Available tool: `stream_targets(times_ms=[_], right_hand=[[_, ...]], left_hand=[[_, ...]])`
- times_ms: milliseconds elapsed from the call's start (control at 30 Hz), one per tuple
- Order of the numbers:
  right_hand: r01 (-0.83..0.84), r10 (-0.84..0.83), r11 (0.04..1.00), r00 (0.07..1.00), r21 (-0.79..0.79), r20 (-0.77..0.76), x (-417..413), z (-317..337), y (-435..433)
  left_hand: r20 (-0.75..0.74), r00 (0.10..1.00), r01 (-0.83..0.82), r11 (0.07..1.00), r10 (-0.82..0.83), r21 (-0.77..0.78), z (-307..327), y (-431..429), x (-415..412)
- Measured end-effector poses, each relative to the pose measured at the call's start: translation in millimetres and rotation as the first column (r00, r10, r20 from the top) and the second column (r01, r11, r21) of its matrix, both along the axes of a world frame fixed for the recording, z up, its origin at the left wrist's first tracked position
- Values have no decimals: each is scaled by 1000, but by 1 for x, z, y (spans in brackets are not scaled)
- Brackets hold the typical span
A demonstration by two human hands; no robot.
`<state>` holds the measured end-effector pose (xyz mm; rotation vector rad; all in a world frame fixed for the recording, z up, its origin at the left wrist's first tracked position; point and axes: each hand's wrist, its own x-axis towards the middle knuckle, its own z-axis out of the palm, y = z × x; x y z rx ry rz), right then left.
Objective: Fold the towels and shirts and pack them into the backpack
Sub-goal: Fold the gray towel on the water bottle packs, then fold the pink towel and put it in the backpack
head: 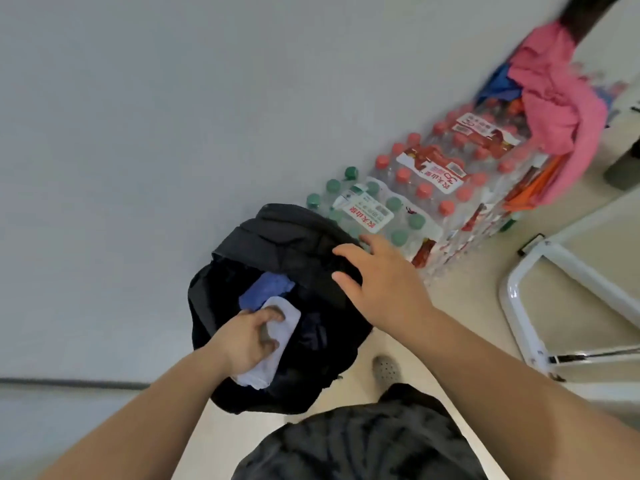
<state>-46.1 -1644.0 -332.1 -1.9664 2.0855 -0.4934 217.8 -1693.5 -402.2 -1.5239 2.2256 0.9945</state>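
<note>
A black backpack (277,244) stands open on the floor against the wall. Inside its mouth lies a folded blue cloth (266,289). My left hand (249,341) grips a folded white cloth (285,323) and holds it in the backpack's opening, partly over the blue cloth. My right hand (384,282) rests with spread fingers on the backpack's upper flap. A pink garment (561,112) and a blue one (498,83) lie heaped on top of bottle packs at the upper right.
Shrink-wrapped packs of water bottles (433,188) line the wall right of the backpack. A white metal frame (519,306) stands at the right. My shoe (384,370) and dark clothing show below the bag. The grey wall fills the left.
</note>
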Motion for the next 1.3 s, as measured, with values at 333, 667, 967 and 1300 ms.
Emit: stream_targets(times_ms=[333,667,967,1300], right_hand=[[143,-140,989,986,-28,94,10,-8,-23],[164,-163,986,984,-10,72,-10,-14,-21],[245,-244,969,968,-19,68,3,-15,-15],[249,-251,968,965,39,71,18,-12,2]], left_hand=[[96,975,187,971,-202,150,-16,-18,17],[-104,980,191,953,-171,234,-65,-78,-29],[348,838,454,891,-420,-17,-106,-97,-28],[254,875,406,910,-413,82,-51,-81,-16]])
